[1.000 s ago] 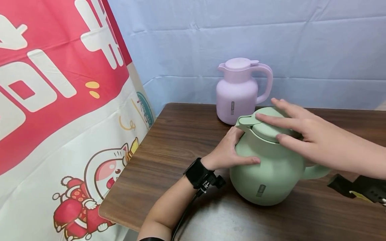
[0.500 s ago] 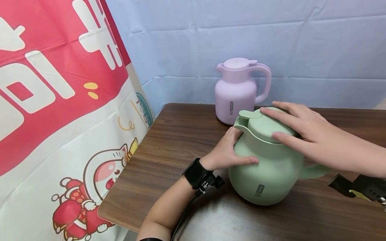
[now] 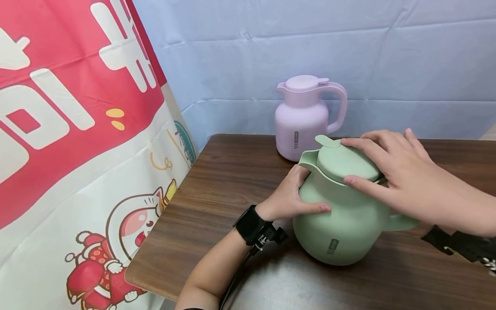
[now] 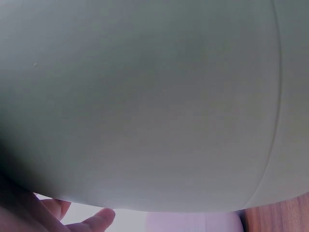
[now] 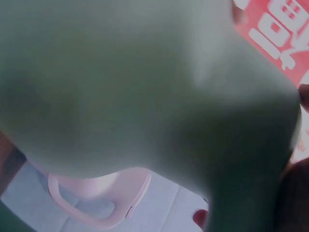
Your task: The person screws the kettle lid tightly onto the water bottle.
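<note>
A light green vacuum jug (image 3: 348, 232) stands on the table, its handle at the right. My left hand (image 3: 290, 196) grips its upper left side, thumb across the front; the jug's body fills most of the left wrist view. My right hand (image 3: 403, 170) holds the green lid (image 3: 341, 165) from above, with the thumb at the near rim and the fingers over the top. The lid sits turned and slightly raised, its tab pointing to the back left, away from the spout (image 3: 308, 158). Part of the lid is hidden under my right hand.
A purple jug (image 3: 300, 122) stands behind the green one, near the table's back edge. The brown wooden table (image 3: 217, 193) ends at the left with a rounded corner. A pale blue cloth hangs behind, and a red and white printed banner (image 3: 128, 142) hangs at the left.
My right hand has turned the green lid clockwise, so its tab has swung from over the spout toward the back. My left hand keeps its grip on the jug.
</note>
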Demonstrator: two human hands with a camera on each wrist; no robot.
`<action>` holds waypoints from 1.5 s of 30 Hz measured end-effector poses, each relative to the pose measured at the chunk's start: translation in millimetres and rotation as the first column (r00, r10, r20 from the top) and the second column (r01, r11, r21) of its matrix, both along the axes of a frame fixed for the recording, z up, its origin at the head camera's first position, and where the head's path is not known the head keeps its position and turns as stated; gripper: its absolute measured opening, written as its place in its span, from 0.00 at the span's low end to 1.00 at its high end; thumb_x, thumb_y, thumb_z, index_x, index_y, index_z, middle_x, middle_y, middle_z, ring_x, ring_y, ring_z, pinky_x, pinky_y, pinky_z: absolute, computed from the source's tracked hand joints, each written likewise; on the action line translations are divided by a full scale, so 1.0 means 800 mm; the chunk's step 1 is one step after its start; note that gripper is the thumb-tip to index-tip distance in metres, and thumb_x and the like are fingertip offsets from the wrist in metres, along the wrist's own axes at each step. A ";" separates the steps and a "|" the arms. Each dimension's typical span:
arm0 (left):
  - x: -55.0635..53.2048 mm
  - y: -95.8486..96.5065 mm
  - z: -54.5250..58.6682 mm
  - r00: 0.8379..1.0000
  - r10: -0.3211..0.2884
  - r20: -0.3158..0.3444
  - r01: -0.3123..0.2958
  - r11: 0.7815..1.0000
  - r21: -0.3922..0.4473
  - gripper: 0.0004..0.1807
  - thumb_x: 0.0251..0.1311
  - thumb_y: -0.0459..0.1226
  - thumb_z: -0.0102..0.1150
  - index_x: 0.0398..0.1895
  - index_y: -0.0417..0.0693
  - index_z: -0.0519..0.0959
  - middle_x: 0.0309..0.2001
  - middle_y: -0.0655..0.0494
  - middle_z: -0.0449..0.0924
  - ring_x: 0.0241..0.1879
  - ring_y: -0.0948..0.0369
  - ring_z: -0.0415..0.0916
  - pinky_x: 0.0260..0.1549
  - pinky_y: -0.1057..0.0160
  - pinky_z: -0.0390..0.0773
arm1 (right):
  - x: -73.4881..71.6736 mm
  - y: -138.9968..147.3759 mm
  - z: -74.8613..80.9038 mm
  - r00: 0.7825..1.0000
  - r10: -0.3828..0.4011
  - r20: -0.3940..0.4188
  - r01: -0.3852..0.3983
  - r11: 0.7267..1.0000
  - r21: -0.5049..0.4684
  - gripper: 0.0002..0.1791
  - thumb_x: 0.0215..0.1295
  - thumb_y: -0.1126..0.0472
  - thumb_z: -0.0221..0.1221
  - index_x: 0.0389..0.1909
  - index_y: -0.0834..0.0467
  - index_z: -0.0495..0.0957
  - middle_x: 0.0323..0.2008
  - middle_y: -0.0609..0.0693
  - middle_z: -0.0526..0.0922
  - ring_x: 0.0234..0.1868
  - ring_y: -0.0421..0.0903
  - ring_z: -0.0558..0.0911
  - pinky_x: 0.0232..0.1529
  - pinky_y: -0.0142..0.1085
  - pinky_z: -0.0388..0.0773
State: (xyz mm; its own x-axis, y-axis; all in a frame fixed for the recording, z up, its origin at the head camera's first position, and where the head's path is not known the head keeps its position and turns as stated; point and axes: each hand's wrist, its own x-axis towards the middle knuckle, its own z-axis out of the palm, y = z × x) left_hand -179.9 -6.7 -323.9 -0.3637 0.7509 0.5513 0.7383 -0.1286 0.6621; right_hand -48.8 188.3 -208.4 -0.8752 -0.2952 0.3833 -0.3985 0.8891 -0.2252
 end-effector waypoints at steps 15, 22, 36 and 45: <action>-0.001 0.001 -0.001 1.000 0.004 -0.015 -0.004 1.000 0.005 0.47 0.39 0.37 0.77 0.66 0.51 0.62 0.61 0.60 0.63 0.58 0.68 0.59 0.58 0.65 0.61 | -0.002 0.002 -0.002 0.999 0.023 -0.025 -0.023 1.000 0.015 0.41 0.62 0.48 0.61 0.73 0.45 0.53 0.60 0.55 0.65 0.62 0.57 0.63 0.64 0.61 0.25; -0.002 0.001 -0.002 0.999 0.004 -0.033 -0.004 1.000 0.013 0.48 0.39 0.37 0.77 0.66 0.52 0.62 0.61 0.59 0.63 0.58 0.67 0.59 0.59 0.65 0.61 | 0.001 0.013 0.006 0.986 0.147 0.083 -0.148 0.989 0.013 0.41 0.67 0.59 0.56 0.75 0.44 0.44 0.74 0.42 0.48 0.73 0.38 0.46 0.69 0.47 0.26; -0.001 -0.002 0.000 0.998 0.036 -0.053 -0.038 0.999 -0.030 0.45 0.41 0.39 0.76 0.66 0.48 0.63 0.61 0.58 0.63 0.58 0.67 0.59 0.59 0.65 0.59 | -0.020 0.018 0.011 0.975 0.216 0.059 -0.213 0.975 -0.056 0.47 0.56 0.57 0.67 0.74 0.45 0.52 0.66 0.49 0.61 0.65 0.50 0.58 0.62 0.58 0.52; 0.000 0.001 0.000 0.998 0.014 -0.053 -0.015 1.000 -0.004 0.47 0.40 0.38 0.77 0.66 0.49 0.62 0.62 0.58 0.62 0.59 0.67 0.59 0.59 0.65 0.60 | -0.023 0.037 0.018 0.968 0.160 0.193 -0.166 0.986 0.016 0.46 0.60 0.51 0.64 0.74 0.40 0.47 0.70 0.47 0.56 0.71 0.40 0.51 0.70 0.39 0.33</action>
